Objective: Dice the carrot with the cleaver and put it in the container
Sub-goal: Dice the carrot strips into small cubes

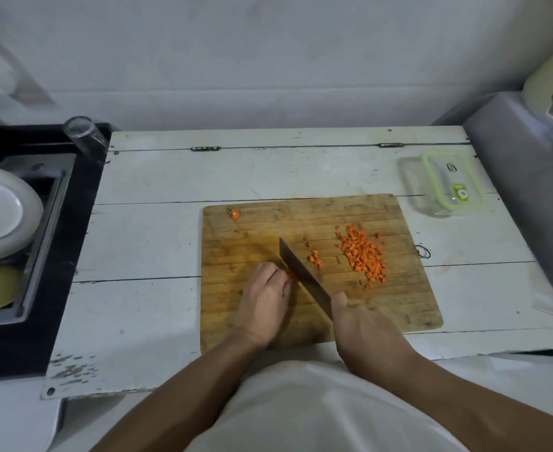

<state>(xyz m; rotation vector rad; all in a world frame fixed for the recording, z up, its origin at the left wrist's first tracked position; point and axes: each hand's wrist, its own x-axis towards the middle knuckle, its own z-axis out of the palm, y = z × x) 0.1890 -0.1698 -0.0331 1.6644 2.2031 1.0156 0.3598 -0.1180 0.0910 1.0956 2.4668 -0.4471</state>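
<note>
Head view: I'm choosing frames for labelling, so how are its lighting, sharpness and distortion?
Head view: dim, even light with soft shadows; the diced carrot pile, cleaver and cutting board are fairly sharp; the top-right corner objects are smeared; wide-angle bending curves the tabletop edges; the clear container looks faint; no strong glare.

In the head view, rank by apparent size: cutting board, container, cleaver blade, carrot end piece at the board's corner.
1. Cutting board
2. Container
3. Cleaver blade, partly hidden by the right hand, so its rank against the container is unsure
4. Carrot end piece
</note>
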